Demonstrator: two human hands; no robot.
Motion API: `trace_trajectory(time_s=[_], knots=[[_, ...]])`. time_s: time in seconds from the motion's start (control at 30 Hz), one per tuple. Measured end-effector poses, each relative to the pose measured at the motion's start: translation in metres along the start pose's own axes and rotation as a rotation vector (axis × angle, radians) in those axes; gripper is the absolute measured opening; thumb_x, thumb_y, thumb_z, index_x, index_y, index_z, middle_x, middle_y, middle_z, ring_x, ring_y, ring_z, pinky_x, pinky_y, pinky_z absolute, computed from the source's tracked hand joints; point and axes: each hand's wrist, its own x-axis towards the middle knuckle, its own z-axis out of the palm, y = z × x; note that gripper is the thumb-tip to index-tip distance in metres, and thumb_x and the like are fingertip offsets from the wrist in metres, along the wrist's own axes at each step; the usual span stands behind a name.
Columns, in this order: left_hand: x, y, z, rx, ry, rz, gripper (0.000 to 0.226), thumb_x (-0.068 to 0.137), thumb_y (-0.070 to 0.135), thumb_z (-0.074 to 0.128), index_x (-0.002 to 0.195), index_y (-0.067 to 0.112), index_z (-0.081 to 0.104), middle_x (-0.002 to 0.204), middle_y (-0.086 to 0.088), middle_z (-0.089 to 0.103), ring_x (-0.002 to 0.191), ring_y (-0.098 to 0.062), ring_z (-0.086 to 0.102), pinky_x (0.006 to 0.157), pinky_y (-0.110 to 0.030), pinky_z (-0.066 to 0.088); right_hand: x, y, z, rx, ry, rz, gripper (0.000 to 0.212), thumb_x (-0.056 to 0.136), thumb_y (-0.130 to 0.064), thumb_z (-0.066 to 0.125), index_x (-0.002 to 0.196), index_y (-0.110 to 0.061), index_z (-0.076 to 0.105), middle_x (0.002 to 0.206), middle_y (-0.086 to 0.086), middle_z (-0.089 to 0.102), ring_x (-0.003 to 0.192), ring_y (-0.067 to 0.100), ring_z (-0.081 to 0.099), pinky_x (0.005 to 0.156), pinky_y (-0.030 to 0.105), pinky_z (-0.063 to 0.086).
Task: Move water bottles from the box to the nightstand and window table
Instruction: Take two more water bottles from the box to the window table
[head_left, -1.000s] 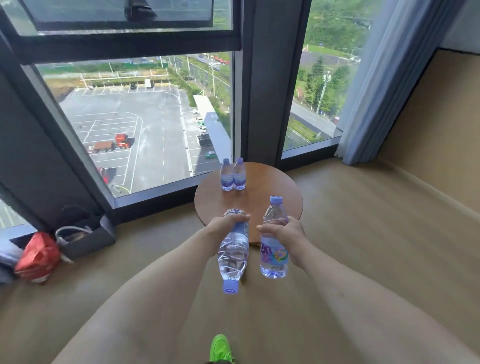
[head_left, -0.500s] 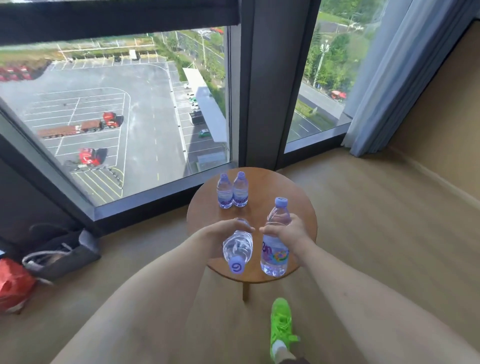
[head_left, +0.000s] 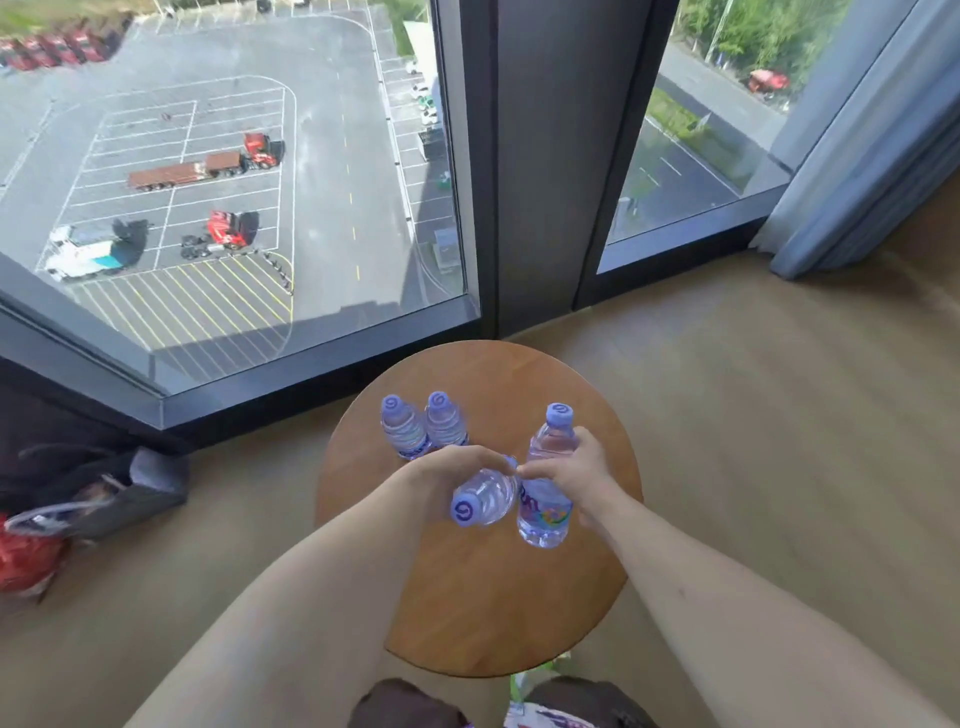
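Item 1, at 9 o'clock on the floor by the window: a red bag (head_left: 23, 558) and a dark grey bag (head_left: 130, 493) lying side by side.

Item 2, the window (head_left: 234, 182) across 10 to 12 o'clock, with a dark frame post (head_left: 540, 156) at 12.

Item 3, the round wooden worktop (head_left: 493, 597) at the centre of my view, standing on the wood floor (head_left: 779, 441) just inside the window.

Item 4, two standing bottles (head_left: 423, 428) on the worktop's 11 o'clock portion, upright, caps up, touching each other.

Item 5, my left hand (head_left: 457, 467), directly at 6 o'clock of that pair. Its grip is wrapped over the base end of a tilted bottle (head_left: 485, 499), fingers curled round it. That bottle lies near level above the worktop, its cap pointing back toward me. I cannot tell whether it touches the standing pair.

Item 6, my right hand (head_left: 576, 478), just at 3 o'clock of the left one. Its grip is closed round the middle of an upright bottle (head_left: 545, 483), cap up, patterned label below the fingers. The two held bottles sit just beside each other over the worktop's middle; I cannot tell whether the upright one's base rests on the wood.

Item 7, a blue-grey curtain (head_left: 872, 156) hanging at 2 o'clock.
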Motion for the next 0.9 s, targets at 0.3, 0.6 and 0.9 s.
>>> trace_trajectory(time_s=[0.3, 0.6, 0.9], knots=[[0.074, 0.058, 0.006, 0.392, 0.222, -0.003, 0.086, 0.059, 0.035, 0.093, 0.130, 0.006, 0.053, 0.124, -0.010, 0.062, 0.105, -0.026, 0.067, 0.081, -0.039, 0.059, 0.077, 0.010, -0.013, -0.017, -0.021, 0.098, 0.057, 0.054, 0.007, 0.094, 0.096, -0.017, 0.062, 0.098, 0.002, 0.070, 0.088, 0.018, 0.068, 0.074, 0.029, 0.054], [0.111, 0.104, 0.013, 1.495, 0.284, 0.259, 0.054, 0.057, 0.027, 0.088, 0.094, 0.018, 0.050, 0.088, 0.000, 0.059, 0.063, -0.015, 0.051, 0.048, -0.027, 0.037, 0.111, 0.013, -0.013, -0.077, 0.008, 0.132, 0.058, 0.056, 0.010, 0.090, 0.101, -0.016, 0.065, 0.094, 0.001, 0.072, 0.086, 0.020, 0.066, 0.074, 0.031, 0.054], [0.131, 0.121, 0.004, 1.844, 0.356, 0.429, 0.019, 0.088, 0.000, 0.059, 0.101, 0.014, 0.064, 0.105, -0.006, 0.065, 0.082, -0.027, 0.057, 0.064, -0.034, 0.040, 0.123, -0.012, -0.011, -0.324, 0.004, 0.029, 0.061, 0.059, 0.006, 0.090, 0.105, -0.020, 0.060, 0.094, -0.003, 0.065, 0.070, 0.000, 0.063, 0.058, 0.019, 0.050]])
